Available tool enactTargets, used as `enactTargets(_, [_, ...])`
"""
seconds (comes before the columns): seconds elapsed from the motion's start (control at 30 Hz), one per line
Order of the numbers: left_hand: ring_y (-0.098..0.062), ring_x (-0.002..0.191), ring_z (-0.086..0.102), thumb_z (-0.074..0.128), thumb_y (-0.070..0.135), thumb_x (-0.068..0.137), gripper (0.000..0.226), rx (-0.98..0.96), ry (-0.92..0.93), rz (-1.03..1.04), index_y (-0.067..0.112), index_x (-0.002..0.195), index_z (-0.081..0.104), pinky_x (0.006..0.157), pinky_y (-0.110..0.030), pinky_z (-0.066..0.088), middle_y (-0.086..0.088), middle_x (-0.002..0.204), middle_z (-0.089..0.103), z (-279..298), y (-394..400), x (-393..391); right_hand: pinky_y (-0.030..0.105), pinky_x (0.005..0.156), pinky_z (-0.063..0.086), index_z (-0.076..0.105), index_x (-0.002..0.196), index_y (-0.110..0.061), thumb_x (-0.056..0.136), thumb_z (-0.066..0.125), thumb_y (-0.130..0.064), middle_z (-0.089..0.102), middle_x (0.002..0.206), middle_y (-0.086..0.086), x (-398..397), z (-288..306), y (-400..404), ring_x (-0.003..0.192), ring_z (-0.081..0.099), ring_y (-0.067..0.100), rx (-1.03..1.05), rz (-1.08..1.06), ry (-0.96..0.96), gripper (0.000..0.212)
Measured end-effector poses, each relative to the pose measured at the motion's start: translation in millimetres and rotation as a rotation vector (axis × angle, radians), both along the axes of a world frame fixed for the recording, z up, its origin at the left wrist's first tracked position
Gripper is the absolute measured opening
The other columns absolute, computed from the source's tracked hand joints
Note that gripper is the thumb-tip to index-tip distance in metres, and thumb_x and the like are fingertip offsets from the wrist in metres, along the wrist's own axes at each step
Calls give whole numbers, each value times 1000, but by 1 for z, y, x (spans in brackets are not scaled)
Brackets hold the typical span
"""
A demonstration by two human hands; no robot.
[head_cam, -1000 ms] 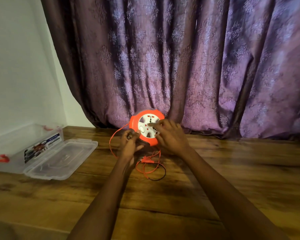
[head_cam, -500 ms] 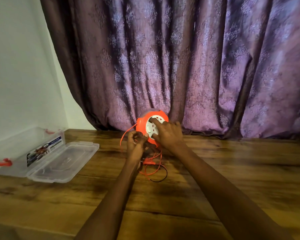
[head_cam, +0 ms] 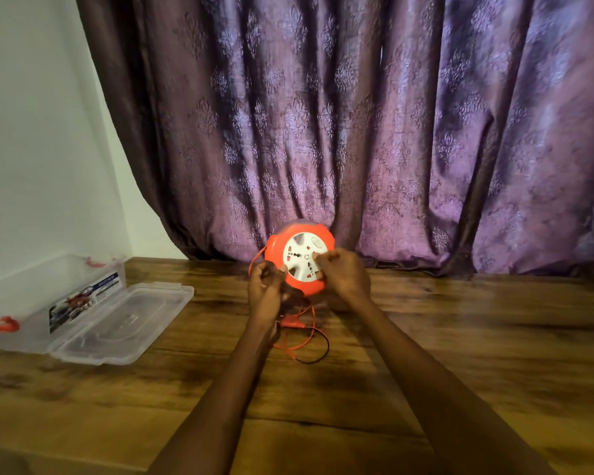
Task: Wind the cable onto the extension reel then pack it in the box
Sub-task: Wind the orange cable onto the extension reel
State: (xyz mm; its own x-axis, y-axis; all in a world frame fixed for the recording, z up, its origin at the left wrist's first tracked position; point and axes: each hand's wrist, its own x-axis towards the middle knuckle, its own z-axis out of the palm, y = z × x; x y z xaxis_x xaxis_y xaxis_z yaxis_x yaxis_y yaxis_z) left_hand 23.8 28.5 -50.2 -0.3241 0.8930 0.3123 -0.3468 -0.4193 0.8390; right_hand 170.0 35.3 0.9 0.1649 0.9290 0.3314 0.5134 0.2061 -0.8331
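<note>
At the far edge of the wooden table (head_cam: 460,337), against the purple curtain (head_cam: 357,132), the orange extension reel (head_cam: 300,257) stands on its rim, its white socket face turned toward the camera and its axle running front to back. The left hand (head_cam: 268,293) curls round the reel's lower left edge where the orange cable (head_cam: 297,332) leaves it, while the right hand (head_cam: 343,275) pinches the socket face; slack cable lies looped on the table before the reel. Compared with half a second ago, the face has turned and the open clear box (head_cam: 66,303) lies unmoved at the left.
</note>
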Motion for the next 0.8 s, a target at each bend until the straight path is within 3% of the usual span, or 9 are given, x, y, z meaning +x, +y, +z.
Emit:
enactTargets(0.07, [-21, 75, 56, 64, 10, 93, 20, -45, -45, -40, 23, 84, 52, 53, -27, 49, -14, 97, 56, 3, 2, -7, 39, 79, 53, 69, 102, -28, 90, 63, -34, 71, 102, 1, 13, -3, -1, 95, 66, 26, 351, -9, -432, 15])
enactTargets(0.17, [-22, 70, 51, 63, 12, 93, 16, -68, -75, -121, 23, 84, 56, 49, -26, 46, -21, 105, 58, 4, 6, -14, 40, 86, 45, 69, 116, -31, 82, 69, -26, 60, 126, 6, 29, 4, 2, 114, 56, 32, 688, 224, -931, 35])
enactTargets(0.23, [-28, 81, 54, 66, 15, 92, 8, -61, -75, -155, 20, 97, 63, 60, -34, 50, -23, 106, 60, 4, 6, -16, 42, 92, 42, 66, 122, -38, 79, 73, -32, 56, 138, 5, 30, 16, 0, 126, 51, 31, 712, 267, -1141, 44])
enactTargets(0.3, [-30, 87, 58, 67, 17, 91, 17, -63, -46, -181, 15, 108, 66, 74, -45, 52, -23, 109, 64, 1, 8, -14, 44, 98, 41, 60, 129, -45, 86, 64, -31, 50, 146, 6, 29, 25, -2, 132, 47, 32, 704, 262, -1347, 45])
enactTargets(0.43, [-15, 62, 59, 69, 22, 91, 11, -41, 30, -191, 21, 101, 70, 56, -28, 51, -9, 89, 69, 0, 3, -11, 46, 94, 45, 60, 128, -47, 87, 65, -26, 59, 136, 13, 31, 27, -7, 122, 56, 36, 786, 208, -1543, 47])
enactTargets(0.5, [-13, 60, 63, 69, 21, 91, 7, -15, 52, -194, 22, 98, 71, 55, -28, 54, -4, 82, 71, -1, 1, -8, 42, 88, 47, 59, 131, -47, 82, 71, -33, 67, 121, 11, 31, 25, -5, 111, 61, 33, 758, 116, -1561, 51])
enactTargets(0.6, [-19, 63, 62, 67, 14, 91, 10, -2, 11, -211, 19, 100, 68, 56, -28, 54, -7, 85, 71, -2, -2, 3, 41, 85, 43, 58, 134, -42, 75, 75, -42, 72, 103, 9, 24, 17, -5, 100, 63, 33, 589, 13, -1338, 61])
enactTargets(0.7, [-4, 43, 38, 67, 9, 90, 21, -25, -28, -190, 25, 78, 63, 41, -16, 35, 8, 61, 50, -4, -5, 14, 41, 84, 43, 51, 136, -42, 78, 66, -51, 75, 101, 9, 14, 6, -4, 92, 70, 32, 468, -72, -1074, 60])
enactTargets(0.8, [-2, 48, 36, 69, 11, 90, 21, -59, -10, -99, 26, 78, 60, 43, -16, 34, 7, 65, 43, -5, -7, 18, 41, 85, 48, 44, 134, -48, 76, 62, -65, 74, 109, 10, 6, 1, -4, 100, 69, 34, 259, -129, -755, 63])
